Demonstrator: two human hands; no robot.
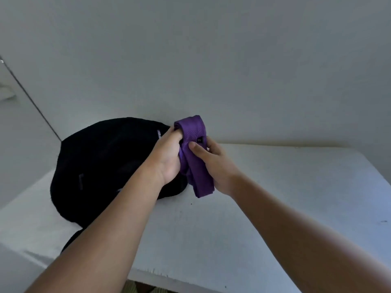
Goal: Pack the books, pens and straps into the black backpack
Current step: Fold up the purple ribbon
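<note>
A folded purple strap (195, 157) is held upright between both hands, just right of the black backpack (101, 166). My left hand (167, 157) grips the strap's left side with fingers curled round its upper fold. From the right, my right hand (213, 163) pinches it, thumb on the front near a small dark label. The strap's lower end hangs just above the table. The backpack lies on the white table (275, 197) against the wall, and I cannot tell where its opening is. No books or pens are in view.
A white wall (211, 60) rises directly behind the table. The table's front edge (190, 278) runs near the bottom of the view. At the far left a mirror or panel edge (27, 98) slants down toward the backpack.
</note>
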